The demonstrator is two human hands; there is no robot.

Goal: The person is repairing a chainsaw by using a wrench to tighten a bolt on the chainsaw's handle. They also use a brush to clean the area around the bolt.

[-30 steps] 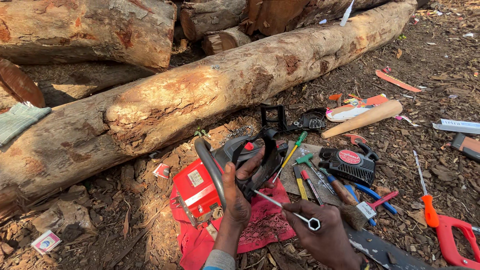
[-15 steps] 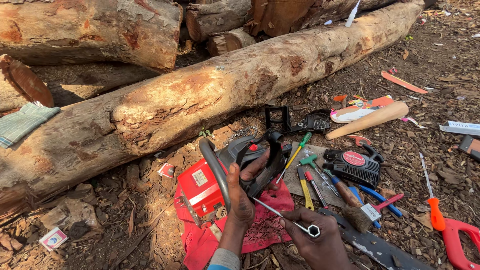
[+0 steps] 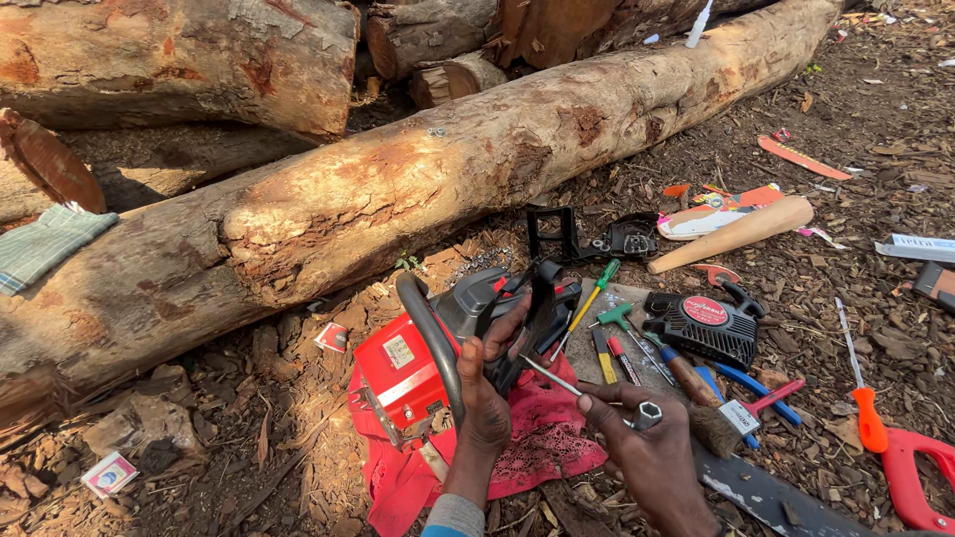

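Red-and-grey chainsaw (image 3: pixel 438 358) sits on red cloth (image 3: pixel 537 447) by the log (image 3: pixel 398 199), left hand (image 3: pixel 492 383) gripping its body, right hand (image 3: pixel 647 447) clamped on a socket wrench (image 3: pixel 587 390), shaft angled up-left into the saw.

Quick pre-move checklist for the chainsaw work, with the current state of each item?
1. Left hand steadies the chainsaw: ok, it grips the body by the front handle.
2. Right hand has the socket wrench: ok, held at its hex end.
3. Wrench tip seated on the saw: cannot tell, hidden behind the left hand's fingers.
4. Saw resting stably: ok, it sits on the red cloth on the ground.
5. Spare tools in reach: ok, screwdrivers lie just right of the saw.
6. Starter cover off and set aside: ok.
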